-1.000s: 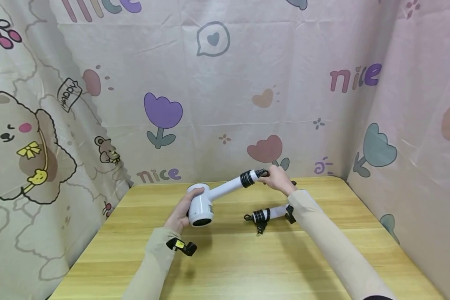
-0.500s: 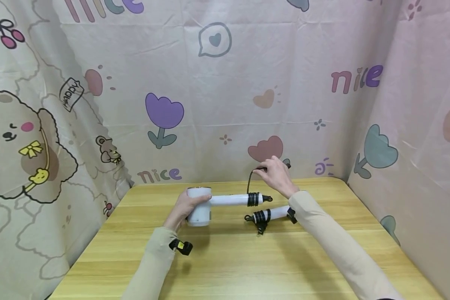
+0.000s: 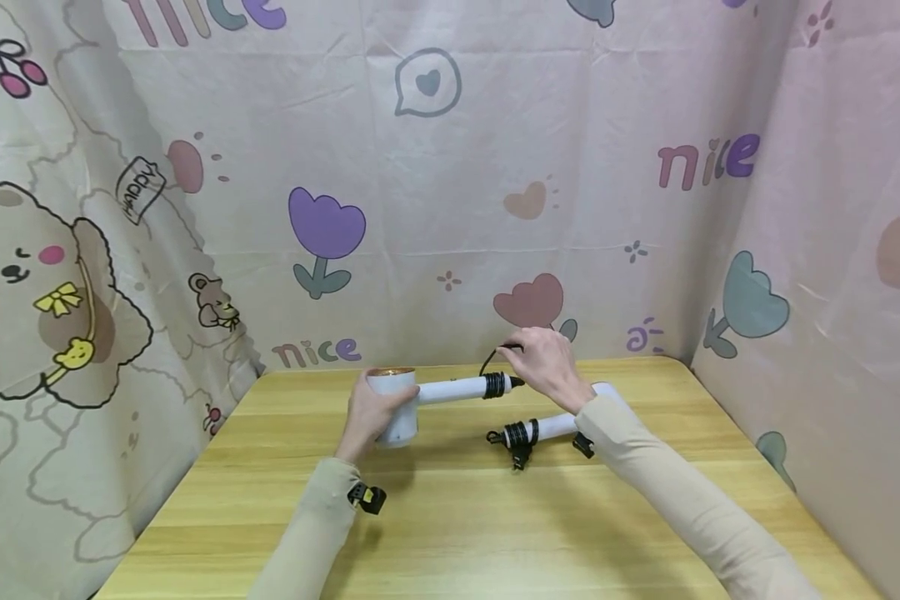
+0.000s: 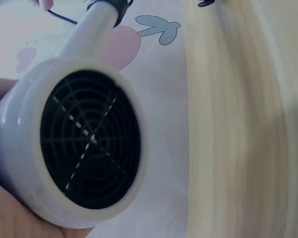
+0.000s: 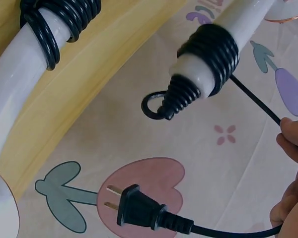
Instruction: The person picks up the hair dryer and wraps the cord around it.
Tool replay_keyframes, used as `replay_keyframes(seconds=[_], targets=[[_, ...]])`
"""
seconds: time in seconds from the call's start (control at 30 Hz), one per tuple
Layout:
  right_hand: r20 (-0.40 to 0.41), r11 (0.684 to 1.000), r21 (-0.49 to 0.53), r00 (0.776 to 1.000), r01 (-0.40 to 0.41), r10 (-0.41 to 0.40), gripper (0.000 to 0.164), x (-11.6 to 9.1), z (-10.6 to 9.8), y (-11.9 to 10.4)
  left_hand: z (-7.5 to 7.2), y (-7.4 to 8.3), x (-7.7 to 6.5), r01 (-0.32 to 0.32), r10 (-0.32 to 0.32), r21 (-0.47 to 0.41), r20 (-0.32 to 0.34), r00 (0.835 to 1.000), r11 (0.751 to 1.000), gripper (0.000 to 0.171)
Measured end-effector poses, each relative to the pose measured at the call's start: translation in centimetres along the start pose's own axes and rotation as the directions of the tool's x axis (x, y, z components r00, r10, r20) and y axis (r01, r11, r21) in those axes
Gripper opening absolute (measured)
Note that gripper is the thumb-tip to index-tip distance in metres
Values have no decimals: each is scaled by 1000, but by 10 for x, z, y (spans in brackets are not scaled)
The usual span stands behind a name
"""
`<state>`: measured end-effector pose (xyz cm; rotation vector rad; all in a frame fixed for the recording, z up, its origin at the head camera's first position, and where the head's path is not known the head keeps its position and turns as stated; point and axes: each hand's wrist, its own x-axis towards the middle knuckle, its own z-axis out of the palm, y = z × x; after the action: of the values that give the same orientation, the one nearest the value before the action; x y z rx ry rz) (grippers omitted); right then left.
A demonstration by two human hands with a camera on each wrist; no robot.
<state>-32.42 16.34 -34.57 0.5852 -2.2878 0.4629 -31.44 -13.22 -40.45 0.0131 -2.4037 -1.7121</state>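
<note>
A white hair dryer (image 3: 450,390) is held above the table by my left hand (image 3: 367,415), its fingers and thumb wrapped round the barrel. In the left wrist view its round black grille (image 4: 92,139) faces the camera. Black cord (image 5: 211,57) is coiled round the end of the handle. My right hand (image 3: 543,362) pinches the loose length of that cord, drawn away from the coil. From the right hand hangs a black two-pin plug (image 5: 141,208), seen in the right wrist view.
A second white hair dryer (image 3: 555,427) lies on the wooden table (image 3: 450,533) below my right forearm, its cord also wound round its handle. A printed curtain (image 3: 435,208) hangs behind the table and along both sides.
The hair dryer has swung from a tilt to nearly level. My right hand has gone from the handle's end to the loose cord, pulling it out from the coil.
</note>
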Motion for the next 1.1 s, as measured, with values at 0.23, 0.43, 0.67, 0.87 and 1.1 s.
replay_keyframes(seconds=[0.23, 0.43, 0.67, 0.87, 1.1], targets=[[-6, 1000, 13, 1000, -17, 17, 9, -6, 0, -3, 4, -3, -2, -54, 53, -13, -116, 992, 998, 88], [27, 998, 8, 998, -58, 57, 13, -18, 4, -5, 8, -6, -6, -71, 64, -47, -148, 987, 996, 87], [-1, 998, 32, 999, -48, 48, 14, -28, 8, -8, 10, -4, -6, -44, 26, -84, -204, 979, 995, 89], [-19, 998, 58, 1000, -24, 25, 17, -36, 10, -14, 12, 0, -3, 15, -68, -233, -220, 973, 972, 89], [-11, 1000, 27, 1000, 11, -11, 22, -45, 19, -20, 15, 6, -2, 17, -111, -374, -231, 967, 927, 82]])
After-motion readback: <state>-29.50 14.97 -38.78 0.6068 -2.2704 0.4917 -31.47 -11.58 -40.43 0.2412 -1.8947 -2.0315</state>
